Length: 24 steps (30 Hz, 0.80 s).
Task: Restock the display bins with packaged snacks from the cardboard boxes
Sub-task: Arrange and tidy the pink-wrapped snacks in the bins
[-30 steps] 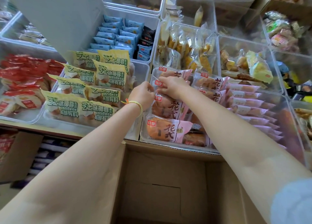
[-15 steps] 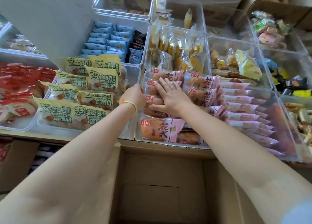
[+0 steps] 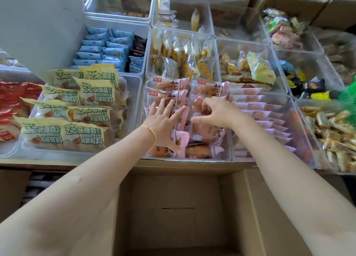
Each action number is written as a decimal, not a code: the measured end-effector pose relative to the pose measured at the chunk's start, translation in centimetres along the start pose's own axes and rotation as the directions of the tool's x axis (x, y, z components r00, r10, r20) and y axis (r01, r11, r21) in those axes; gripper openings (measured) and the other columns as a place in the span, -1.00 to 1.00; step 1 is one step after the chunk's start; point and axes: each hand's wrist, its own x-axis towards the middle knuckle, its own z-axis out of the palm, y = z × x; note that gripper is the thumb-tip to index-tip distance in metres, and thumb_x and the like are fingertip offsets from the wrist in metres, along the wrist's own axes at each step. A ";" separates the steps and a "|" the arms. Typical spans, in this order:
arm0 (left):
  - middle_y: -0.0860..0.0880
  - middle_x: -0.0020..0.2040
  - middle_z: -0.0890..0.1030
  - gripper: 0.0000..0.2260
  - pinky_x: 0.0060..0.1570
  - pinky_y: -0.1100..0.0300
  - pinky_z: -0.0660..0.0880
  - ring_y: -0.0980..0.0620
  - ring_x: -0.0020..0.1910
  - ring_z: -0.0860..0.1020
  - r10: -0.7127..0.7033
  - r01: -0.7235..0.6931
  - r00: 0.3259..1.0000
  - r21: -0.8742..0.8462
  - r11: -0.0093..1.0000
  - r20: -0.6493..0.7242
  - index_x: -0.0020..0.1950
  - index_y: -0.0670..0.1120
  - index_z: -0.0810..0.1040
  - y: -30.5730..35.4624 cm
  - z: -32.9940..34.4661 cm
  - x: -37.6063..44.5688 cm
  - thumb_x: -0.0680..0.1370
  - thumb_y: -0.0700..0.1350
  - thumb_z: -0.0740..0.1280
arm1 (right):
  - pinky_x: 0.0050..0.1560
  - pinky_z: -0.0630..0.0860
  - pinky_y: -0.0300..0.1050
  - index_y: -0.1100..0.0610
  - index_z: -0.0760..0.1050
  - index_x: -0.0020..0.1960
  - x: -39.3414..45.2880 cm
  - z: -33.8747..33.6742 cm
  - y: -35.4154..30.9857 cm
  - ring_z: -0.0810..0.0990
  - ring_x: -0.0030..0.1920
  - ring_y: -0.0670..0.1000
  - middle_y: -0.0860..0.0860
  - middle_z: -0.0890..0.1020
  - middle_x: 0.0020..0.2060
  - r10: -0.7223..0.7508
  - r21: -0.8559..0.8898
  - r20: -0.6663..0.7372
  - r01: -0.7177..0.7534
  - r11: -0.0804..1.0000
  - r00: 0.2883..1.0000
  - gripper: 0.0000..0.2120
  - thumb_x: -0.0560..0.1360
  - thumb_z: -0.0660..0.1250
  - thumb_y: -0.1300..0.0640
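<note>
Red packs (image 3: 13, 99) fill a bin at the 9 o'clock edge of the display. Next to the right, yellow packs (image 3: 81, 109) with green lettering lie stacked in a clear bin, blue packs (image 3: 104, 47) filling the bin beyond them at 11 o'clock. The left hand (image 3: 163, 124), a thin band (image 3: 149, 130) at its wrist, lies palm down with fingers straight and spread, pressing on the pink packs (image 3: 173, 86) in the centre bin (image 3: 227, 155). Just to its right, the right hand (image 3: 217, 111) rests on the same pile at the picture's centre, fingers bent and spread in a claw over a pack, thumb stretched toward the left hand; whether it actually pinches a pack cannot be told. Beyond the hands, at 12 o'clock, clear-wrapped pastries (image 3: 183, 53) stand in another bin. Thin pink packs (image 3: 269, 120) are ranged in a row at 3 o'clock of the right hand, inside their own bin. Tan wafer-like snacks (image 3: 335, 132) fill the bin at the far 3 o'clock edge. An open box (image 3: 240, 207) sits at 6 o'clock, directly below the centre bin, between the two forearms; no packs show on its visible floor.
</note>
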 end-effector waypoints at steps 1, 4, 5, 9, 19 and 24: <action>-0.15 0.59 -0.29 0.18 0.49 -0.26 -0.25 -0.28 0.54 -0.30 -0.001 0.001 1.000 0.004 1.000 -0.015 0.56 0.12 -0.37 -0.1 0.2 0.1 0.26 0.56 0.29 | 0.05 0.42 0.01 0.03 0.42 0.25 -0.4 0.3 0.2 0.46 0.14 0.05 0.00 0.48 0.16 0.017 -0.053 0.080 -0.013 0.999 0.997 -0.27 0.33 0.32 -0.49; -0.13 0.60 -0.26 0.06 0.50 -0.26 -0.23 -0.26 0.55 -0.29 0.001 -0.002 0.999 -0.006 1.000 -0.044 0.56 0.16 -0.36 -0.2 0.5 0.2 0.32 0.59 0.14 | 0.22 0.42 0.09 0.07 0.27 0.42 -0.7 2.6 0.4 0.44 0.28 0.14 0.07 0.43 0.28 0.002 -0.205 0.111 0.021 0.979 0.994 -0.10 0.28 0.44 -0.43; -0.12 0.61 -0.25 -0.01 0.50 -0.25 -0.22 -0.25 0.56 -0.28 -0.003 0.002 0.998 -0.019 1.000 -0.058 0.56 0.18 -0.36 -0.2 0.7 0.3 0.33 0.61 0.02 | 0.22 0.42 0.09 0.08 0.26 0.41 -0.6 3.3 0.3 0.44 0.28 0.15 0.08 0.43 0.27 -0.015 -0.238 0.087 0.035 0.971 0.996 -0.08 0.27 0.46 -0.41; -0.08 0.62 -0.16 -0.13 0.51 -0.22 -0.17 -0.19 0.58 -0.23 -0.039 0.029 0.992 -0.084 0.996 -0.117 0.57 0.24 -0.28 -0.1 1.3 0.3 0.32 0.59 -0.34 | 0.29 0.35 0.13 0.07 0.34 0.40 -0.1 3.8 0.0 0.41 0.27 0.14 0.07 0.43 0.22 -0.078 -0.301 0.083 0.100 0.949 0.993 -0.10 0.25 0.44 -0.44; -0.10 0.60 0.11 -0.26 0.49 -0.25 -0.02 -0.21 0.58 -0.01 -0.078 0.069 0.985 -0.064 0.996 -0.153 0.59 0.19 -0.10 0.9 0.6 0.3 0.46 0.47 -0.23 | 0.04 0.55 0.05 -0.01 0.24 0.51 1.3 3.1 -0.3 0.54 0.25 0.11 0.01 0.53 0.29 -0.147 -0.266 0.170 0.189 0.945 0.974 -0.14 0.38 0.31 -0.45; -0.03 0.60 0.15 -0.33 0.50 -0.21 -0.05 -0.16 0.59 0.00 -0.088 0.077 0.979 -0.066 0.995 -0.185 0.58 0.22 -0.11 0.8 1.3 0.5 0.50 0.40 -0.35 | -0.09 0.49 0.05 0.04 0.23 0.42 1.1 6.1 1.3 0.57 0.05 0.16 0.10 0.53 0.07 -0.285 -0.292 -0.092 0.248 0.924 0.954 -0.33 0.54 -0.03 -0.41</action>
